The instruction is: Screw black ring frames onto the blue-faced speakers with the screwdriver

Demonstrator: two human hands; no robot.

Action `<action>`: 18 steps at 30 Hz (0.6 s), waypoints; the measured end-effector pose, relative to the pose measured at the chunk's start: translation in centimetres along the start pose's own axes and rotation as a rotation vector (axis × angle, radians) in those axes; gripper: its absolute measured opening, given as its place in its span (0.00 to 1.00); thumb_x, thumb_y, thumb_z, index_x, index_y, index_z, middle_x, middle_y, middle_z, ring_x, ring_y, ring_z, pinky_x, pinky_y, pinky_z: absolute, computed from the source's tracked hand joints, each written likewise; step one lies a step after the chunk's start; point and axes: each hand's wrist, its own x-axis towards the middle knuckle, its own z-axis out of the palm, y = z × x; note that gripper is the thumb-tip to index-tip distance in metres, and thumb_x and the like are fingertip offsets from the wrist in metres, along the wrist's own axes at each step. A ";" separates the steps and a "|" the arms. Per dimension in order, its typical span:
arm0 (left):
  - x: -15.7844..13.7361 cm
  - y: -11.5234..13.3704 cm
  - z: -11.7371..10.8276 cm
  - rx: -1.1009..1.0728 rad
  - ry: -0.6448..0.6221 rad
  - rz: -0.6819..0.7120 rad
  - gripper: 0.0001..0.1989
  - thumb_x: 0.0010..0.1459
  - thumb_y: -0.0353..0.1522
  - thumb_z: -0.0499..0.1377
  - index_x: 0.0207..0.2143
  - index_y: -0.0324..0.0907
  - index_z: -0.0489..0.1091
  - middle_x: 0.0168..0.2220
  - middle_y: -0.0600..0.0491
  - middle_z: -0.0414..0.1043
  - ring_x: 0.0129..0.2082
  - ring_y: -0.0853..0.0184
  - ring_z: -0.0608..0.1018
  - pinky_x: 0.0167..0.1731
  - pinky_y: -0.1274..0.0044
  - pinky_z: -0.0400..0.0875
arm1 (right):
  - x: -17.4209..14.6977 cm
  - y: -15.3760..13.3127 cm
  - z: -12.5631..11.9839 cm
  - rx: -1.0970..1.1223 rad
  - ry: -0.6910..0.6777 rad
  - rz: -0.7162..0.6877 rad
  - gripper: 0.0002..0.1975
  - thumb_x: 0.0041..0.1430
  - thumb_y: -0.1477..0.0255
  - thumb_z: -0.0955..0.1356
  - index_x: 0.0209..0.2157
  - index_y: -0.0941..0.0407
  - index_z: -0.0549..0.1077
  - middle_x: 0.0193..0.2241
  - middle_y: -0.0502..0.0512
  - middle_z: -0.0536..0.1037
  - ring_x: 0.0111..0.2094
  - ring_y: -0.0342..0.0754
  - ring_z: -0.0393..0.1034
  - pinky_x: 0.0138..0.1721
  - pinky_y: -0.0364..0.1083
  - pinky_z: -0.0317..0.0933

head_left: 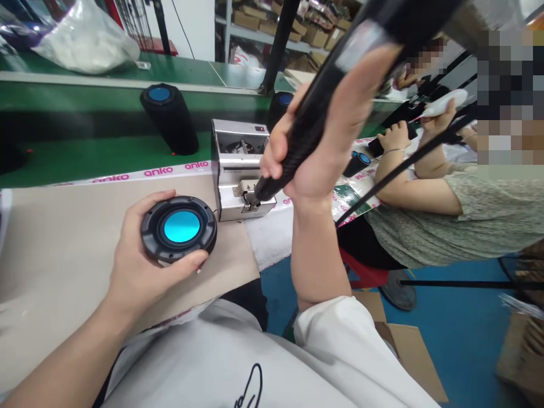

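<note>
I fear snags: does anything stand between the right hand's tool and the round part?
In this view, the front of the metal box lies between the black tool and the round part in the left hand.

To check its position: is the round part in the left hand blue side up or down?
Up: seen from above, the round part shows its blue centre; the left hand holds it.

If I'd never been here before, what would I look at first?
Probably the shiny blue disc on the round black part in the left hand. Next, the big black tool in the right hand, slanting down to the metal box. Behind, on the green bench, a black tube with a blue top stands out.
</note>
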 end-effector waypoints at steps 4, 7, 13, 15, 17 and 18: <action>-0.1 0.0 -0.1 -0.009 -0.006 -0.027 0.44 0.47 0.39 0.76 0.67 0.44 0.71 0.64 0.45 0.76 0.61 0.51 0.80 0.59 0.65 0.73 | -0.1 -0.6 0.2 -0.065 -0.048 -0.048 0.27 0.61 0.40 0.73 0.38 0.48 0.69 0.19 0.44 0.67 0.15 0.45 0.61 0.16 0.49 0.52; -0.1 0.1 0.0 -0.012 -0.009 -0.022 0.44 0.47 0.40 0.76 0.66 0.44 0.71 0.62 0.46 0.77 0.59 0.52 0.80 0.58 0.67 0.73 | -0.1 1.4 0.3 -0.106 0.021 -0.059 0.33 0.57 0.33 0.72 0.38 0.49 0.67 0.16 0.41 0.65 0.13 0.42 0.58 0.14 0.47 0.49; 0.0 0.1 0.0 -0.023 -0.005 -0.020 0.44 0.47 0.39 0.77 0.66 0.43 0.71 0.61 0.46 0.77 0.58 0.53 0.81 0.57 0.68 0.74 | -0.5 3.6 -0.1 -0.090 -0.002 -0.030 0.35 0.54 0.32 0.73 0.38 0.49 0.67 0.15 0.39 0.66 0.12 0.40 0.57 0.13 0.47 0.47; -0.1 0.1 -0.1 -0.027 -0.005 -0.024 0.43 0.47 0.39 0.77 0.66 0.43 0.71 0.62 0.45 0.77 0.59 0.53 0.81 0.58 0.67 0.74 | -0.8 2.7 -0.2 -0.101 -0.037 0.018 0.34 0.56 0.33 0.72 0.38 0.49 0.66 0.15 0.39 0.67 0.12 0.40 0.58 0.14 0.46 0.48; -0.1 0.1 -0.2 -0.031 -0.007 -0.010 0.43 0.48 0.39 0.77 0.66 0.42 0.70 0.62 0.45 0.76 0.59 0.52 0.81 0.59 0.66 0.74 | -0.9 0.8 0.2 -0.137 -0.050 0.080 0.33 0.57 0.32 0.69 0.38 0.48 0.64 0.16 0.38 0.66 0.12 0.40 0.59 0.14 0.46 0.50; 0.0 0.1 -0.2 -0.035 -0.007 0.000 0.43 0.48 0.40 0.77 0.65 0.42 0.70 0.62 0.44 0.77 0.59 0.52 0.81 0.59 0.66 0.74 | -0.8 -0.5 0.5 -0.167 -0.068 0.113 0.34 0.56 0.31 0.68 0.38 0.48 0.62 0.16 0.38 0.66 0.13 0.41 0.59 0.15 0.46 0.52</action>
